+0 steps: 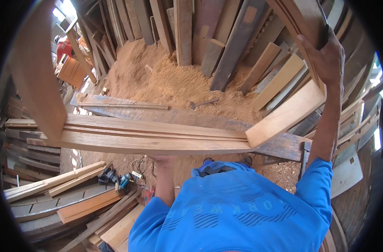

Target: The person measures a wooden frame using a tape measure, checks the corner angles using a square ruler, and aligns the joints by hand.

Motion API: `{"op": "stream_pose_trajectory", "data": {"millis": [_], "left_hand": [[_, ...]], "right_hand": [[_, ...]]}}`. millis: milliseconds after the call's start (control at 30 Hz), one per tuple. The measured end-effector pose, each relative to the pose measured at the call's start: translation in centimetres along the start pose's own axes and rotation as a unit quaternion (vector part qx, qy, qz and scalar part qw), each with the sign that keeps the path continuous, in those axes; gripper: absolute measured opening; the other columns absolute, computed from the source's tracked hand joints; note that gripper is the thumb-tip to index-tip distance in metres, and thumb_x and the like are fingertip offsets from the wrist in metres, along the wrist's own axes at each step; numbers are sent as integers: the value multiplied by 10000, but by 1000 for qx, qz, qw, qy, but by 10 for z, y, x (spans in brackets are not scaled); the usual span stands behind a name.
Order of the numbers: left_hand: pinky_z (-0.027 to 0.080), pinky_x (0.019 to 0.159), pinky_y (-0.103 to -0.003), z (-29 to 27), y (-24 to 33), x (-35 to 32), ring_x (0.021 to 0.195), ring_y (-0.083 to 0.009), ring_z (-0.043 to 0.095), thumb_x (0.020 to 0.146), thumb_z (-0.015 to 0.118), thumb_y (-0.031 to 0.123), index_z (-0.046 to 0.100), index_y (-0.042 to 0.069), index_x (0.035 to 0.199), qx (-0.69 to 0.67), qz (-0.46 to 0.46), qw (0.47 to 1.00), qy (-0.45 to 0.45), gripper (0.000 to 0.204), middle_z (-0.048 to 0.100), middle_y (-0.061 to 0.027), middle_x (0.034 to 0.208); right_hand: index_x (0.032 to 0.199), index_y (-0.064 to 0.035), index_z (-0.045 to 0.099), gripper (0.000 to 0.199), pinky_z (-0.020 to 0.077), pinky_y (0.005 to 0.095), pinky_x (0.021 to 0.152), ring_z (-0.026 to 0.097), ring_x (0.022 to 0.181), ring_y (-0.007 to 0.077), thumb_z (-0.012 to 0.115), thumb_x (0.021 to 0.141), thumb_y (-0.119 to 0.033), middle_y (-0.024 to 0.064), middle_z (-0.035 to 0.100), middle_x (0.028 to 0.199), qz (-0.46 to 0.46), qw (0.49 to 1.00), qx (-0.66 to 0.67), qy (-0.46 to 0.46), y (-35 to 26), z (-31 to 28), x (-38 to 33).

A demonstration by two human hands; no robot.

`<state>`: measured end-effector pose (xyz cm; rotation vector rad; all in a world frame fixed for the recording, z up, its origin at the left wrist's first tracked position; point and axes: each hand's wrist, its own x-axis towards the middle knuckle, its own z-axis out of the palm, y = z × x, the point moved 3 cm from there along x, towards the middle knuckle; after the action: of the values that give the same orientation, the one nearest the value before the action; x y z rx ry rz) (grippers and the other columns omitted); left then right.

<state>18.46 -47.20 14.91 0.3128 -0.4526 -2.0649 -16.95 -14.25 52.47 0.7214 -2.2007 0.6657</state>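
A large wooden frame of light brown timber spans the view. Its grooved rail (157, 136) runs across in front of me, joined to a broad upright board (38, 80) at the left. A shorter pale piece (286, 111) angles up from the rail's right end towards a grooved side member (298, 29) at the upper right. My right hand (326, 56), raised, grips that side member with the thumb along its inner face. My left hand (161, 159) bears the rail from beneath; the rail hides most of its fingers.
Behind the frame lies a worn plank bench (183, 115), with a hammer (205, 103) near its far edge. Sawdust (157, 71) is heaped against leaning boards (237, 46). At lower left, a teal power tool (126, 180) sits by stacked timber (88, 206). A person in red (64, 47) is far left.
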Motion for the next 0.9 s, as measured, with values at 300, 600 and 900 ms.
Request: {"op": "stream_pose_trajectory", "data": {"millis": [300,600,900], "left_hand": [[431,1066,-510,-34,-86,-82,1233,-306,552,938,432,615,508,99,1395,-26,-109,988,108,694,572,-102,1360],[482,1004,-513,-130,-163,-144,1141,-325,600,949,431,584,526,80,1352,-34,-232,949,212,652,609,-119,1288],[512,962,-503,-140,-195,-187,1095,-346,616,969,399,562,513,72,1338,-37,-293,906,304,624,620,-133,1252]], "right_hand": [[1260,-13,558,626,493,482,915,622,1065,411,780,805,-381,260,651,1090,-35,982,-99,-157,22,85,4],[1294,42,497,683,503,488,950,592,1142,415,785,809,-344,266,648,1138,5,894,-141,-425,109,254,-97],[1237,40,537,633,502,474,986,597,1146,421,793,793,-332,249,650,1178,18,830,-145,-538,196,372,-205]]}}
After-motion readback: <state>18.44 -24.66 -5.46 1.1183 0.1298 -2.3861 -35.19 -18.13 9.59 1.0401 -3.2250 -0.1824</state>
